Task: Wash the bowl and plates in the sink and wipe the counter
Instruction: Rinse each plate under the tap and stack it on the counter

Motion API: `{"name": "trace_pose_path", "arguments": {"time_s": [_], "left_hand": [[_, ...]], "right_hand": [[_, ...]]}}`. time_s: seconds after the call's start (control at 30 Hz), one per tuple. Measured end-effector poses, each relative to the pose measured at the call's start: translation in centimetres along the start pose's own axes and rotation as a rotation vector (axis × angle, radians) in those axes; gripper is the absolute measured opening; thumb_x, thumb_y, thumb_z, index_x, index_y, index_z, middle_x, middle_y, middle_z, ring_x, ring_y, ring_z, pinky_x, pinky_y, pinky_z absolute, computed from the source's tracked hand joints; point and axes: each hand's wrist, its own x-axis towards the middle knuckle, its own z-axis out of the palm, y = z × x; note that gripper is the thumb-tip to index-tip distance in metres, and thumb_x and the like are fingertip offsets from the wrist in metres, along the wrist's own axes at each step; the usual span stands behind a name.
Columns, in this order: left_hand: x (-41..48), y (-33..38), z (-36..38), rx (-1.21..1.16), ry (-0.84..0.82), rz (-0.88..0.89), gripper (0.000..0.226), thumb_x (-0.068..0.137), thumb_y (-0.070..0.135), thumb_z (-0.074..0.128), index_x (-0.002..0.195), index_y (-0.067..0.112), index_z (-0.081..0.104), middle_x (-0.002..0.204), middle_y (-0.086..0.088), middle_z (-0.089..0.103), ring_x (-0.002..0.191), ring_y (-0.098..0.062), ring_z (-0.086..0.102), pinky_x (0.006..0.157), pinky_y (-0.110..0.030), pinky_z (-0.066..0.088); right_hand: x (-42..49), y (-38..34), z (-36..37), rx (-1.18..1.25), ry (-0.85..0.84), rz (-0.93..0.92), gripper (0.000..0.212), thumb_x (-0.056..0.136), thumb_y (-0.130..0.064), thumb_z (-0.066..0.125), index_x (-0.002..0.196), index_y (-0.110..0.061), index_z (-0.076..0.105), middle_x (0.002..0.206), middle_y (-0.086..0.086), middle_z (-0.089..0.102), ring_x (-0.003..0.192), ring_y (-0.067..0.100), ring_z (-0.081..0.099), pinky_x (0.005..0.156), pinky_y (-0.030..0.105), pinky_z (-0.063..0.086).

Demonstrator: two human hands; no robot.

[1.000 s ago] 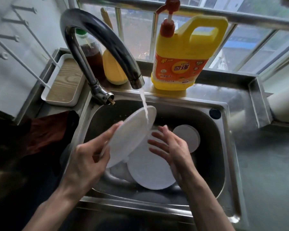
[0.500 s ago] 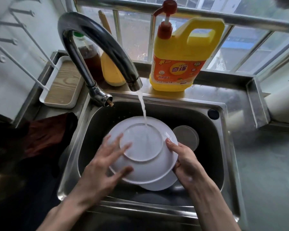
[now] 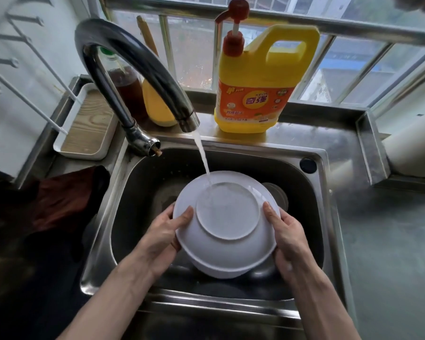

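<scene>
I have the white dish (image 3: pixel 227 212) turned bottom-up over the middle of the sink (image 3: pixel 328 217), foot ring facing me, so the stream (image 3: pixel 201 158) from the tap (image 3: pixel 135 69) lands on the far edge of that ring and runs down the underside. My left hand (image 3: pixel 166 233) is clamped on the dish's left edge and my right hand (image 3: pixel 288 233) on its right edge, each with the thumb laid on the base and the fingers hidden beneath. I judge that a two-sided hold like this keeps a wet, slippery dish level under the flow. A white rim shows below the near side; I cannot tell whether it belongs to this dish or to another lying under it. Just behind the right edge, a small round grey piece (image 3: pixel 279 195) sits on the sink floor, mostly hidden.

On the ledge behind stands a yellow detergent jug (image 3: pixel 263 77) with a red pump, within easy reach. Its orange label reads 奇强 in large characters; the smaller print is too fine to read. A dark red cloth (image 3: pixel 59 200) lies left of the sink, likely meant for the counter (image 3: pixel 393 253), which is not yet wiped.
</scene>
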Motion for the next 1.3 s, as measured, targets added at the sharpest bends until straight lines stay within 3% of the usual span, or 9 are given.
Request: {"name": "trace_pose_path", "arguments": {"time_s": [0.17, 0.3, 0.43, 0.6, 0.73, 0.87, 0.93, 1.13, 1.3], "left_hand": [[1.2, 0.1, 0.3, 0.061, -0.046, 0.134, 0.051, 0.087, 0.019, 0.071, 0.137, 0.028, 0.062, 0.126, -0.011, 0.072, 0.109, -0.029, 0.072, 0.076, -0.040, 0.063], [1.2, 1.1, -1.6, 0.058, -0.055, 0.173, 0.053, 0.088, 0.015, 0.069, 0.139, 0.026, 0.061, 0.128, -0.012, 0.070, 0.111, -0.030, 0.071, 0.076, -0.036, 0.063], [1.6, 1.3, -3.1, 0.045, -0.038, 0.203, 0.046, 0.095, 0.016, 0.064, 0.141, 0.024, 0.059, 0.129, -0.012, 0.070, 0.114, -0.029, 0.069, 0.082, -0.035, 0.063], [3.8, -1.1, -1.6, -0.003, 0.110, 0.096, 0.061, 0.088, 0.038, 0.072, 0.141, 0.013, 0.055, 0.124, -0.013, 0.073, 0.111, -0.031, 0.072, 0.077, -0.037, 0.062], [5.3, -2.5, 0.1, 0.031, 0.152, 0.007, 0.065, 0.083, 0.047, 0.076, 0.135, 0.011, 0.062, 0.118, -0.011, 0.076, 0.108, -0.030, 0.073, 0.087, -0.040, 0.060], [4.8, -2.4, 0.0, 0.000, 0.090, -0.109, 0.060, 0.085, 0.040, 0.079, 0.134, 0.008, 0.064, 0.121, -0.016, 0.074, 0.114, -0.036, 0.070, 0.100, -0.049, 0.057], [3.5, -1.2, -0.2, -0.033, 0.041, -0.117, 0.054, 0.087, 0.028, 0.078, 0.135, 0.008, 0.063, 0.122, -0.018, 0.073, 0.114, -0.036, 0.069, 0.095, -0.046, 0.059], [-2.2, 1.5, 0.1, 0.186, 0.137, 0.250, 0.059, 0.078, 0.019, 0.083, 0.131, 0.030, 0.060, 0.116, -0.004, 0.075, 0.101, -0.027, 0.075, 0.073, -0.041, 0.064], [-6.6, 2.5, 1.3, 0.820, 0.237, 0.705, 0.052, 0.073, 0.028, 0.089, 0.116, 0.035, 0.059, 0.094, 0.012, 0.071, 0.082, -0.006, 0.073, 0.058, -0.019, 0.059]], "right_hand": [[0.8, -0.2, -0.6, -0.091, 0.065, -0.120, 0.029, 0.094, -0.034, 0.073, 0.119, -0.020, 0.074, 0.105, 0.007, 0.079, 0.100, 0.027, 0.075, 0.084, 0.044, 0.062], [1.7, 0.1, 0.0, -0.145, 0.025, -0.105, 0.022, 0.098, -0.027, 0.070, 0.120, -0.028, 0.072, 0.113, -0.001, 0.078, 0.108, 0.020, 0.074, 0.078, 0.032, 0.060], [1.6, 0.1, 1.2, -0.126, -0.017, -0.140, 0.039, 0.094, -0.024, 0.074, 0.132, -0.020, 0.069, 0.114, -0.001, 0.078, 0.105, 0.015, 0.074, 0.077, 0.027, 0.059], [0.4, -0.8, 2.3, -0.033, -0.033, -0.224, 0.045, 0.082, -0.029, 0.079, 0.125, -0.021, 0.071, 0.114, 0.002, 0.078, 0.108, 0.022, 0.074, 0.090, 0.038, 0.059], [0.2, -1.8, 2.2, -0.060, -0.048, -0.280, 0.049, 0.086, -0.031, 0.078, 0.132, -0.018, 0.069, 0.117, 0.005, 0.077, 0.108, 0.027, 0.074, 0.091, 0.042, 0.060], [0.4, -2.2, 1.7, -0.067, 0.015, -0.285, 0.032, 0.090, -0.031, 0.076, 0.120, -0.019, 0.075, 0.108, 0.004, 0.079, 0.094, 0.021, 0.076, 0.082, 0.038, 0.063], [0.8, -1.9, 1.1, -0.041, 0.031, -0.254, 0.020, 0.094, -0.026, 0.074, 0.111, -0.018, 0.078, 0.100, 0.007, 0.080, 0.083, 0.018, 0.076, 0.072, 0.032, 0.064], [1.2, 0.6, 0.2, -0.256, 0.013, -0.139, 0.050, 0.092, -0.026, 0.077, 0.139, -0.018, 0.064, 0.123, -0.001, 0.073, 0.113, 0.018, 0.070, 0.103, 0.045, 0.056], [0.0, 0.7, 1.4, -0.513, -0.039, -0.236, 0.031, 0.096, -0.035, 0.073, 0.127, -0.033, 0.071, 0.116, -0.011, 0.074, 0.109, 0.003, 0.068, 0.092, 0.026, 0.055]]}}
